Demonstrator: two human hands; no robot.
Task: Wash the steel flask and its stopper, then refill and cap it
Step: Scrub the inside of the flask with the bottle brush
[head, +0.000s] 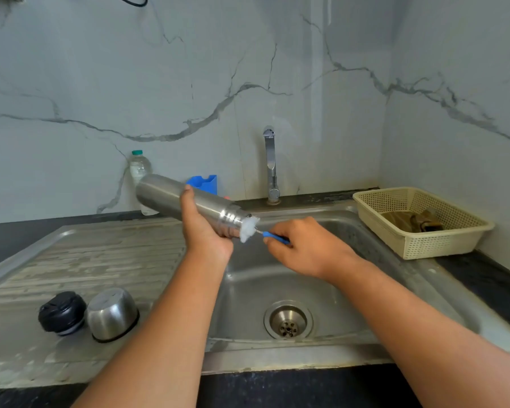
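Fingers are gripping: left hand [205, 231] steadying the tilted flask [165, 195], right hand [302, 245] pinching the brush [249, 229] to scrub inside.

A dark counter [277, 387] runs along the marble-patterned wall, with a steel sink unit set into it. The ribbed drainboard [86, 254] lies on the left and the basin [248, 293] on the right. The board looks streaked and patchy. On its near part a black stopper [62, 313] sits just beside an upturned steel cup [112, 313], the two touching or nearly so. At the back against the wall stand a clear plastic bottle [139, 166] with a green cap and a blue container [203, 183]. The tap [271, 166] rises behind the basin. At the right back corner a cream perforated basket [418, 242] rests, as far as I can tell, across the sink's rim and the counter.
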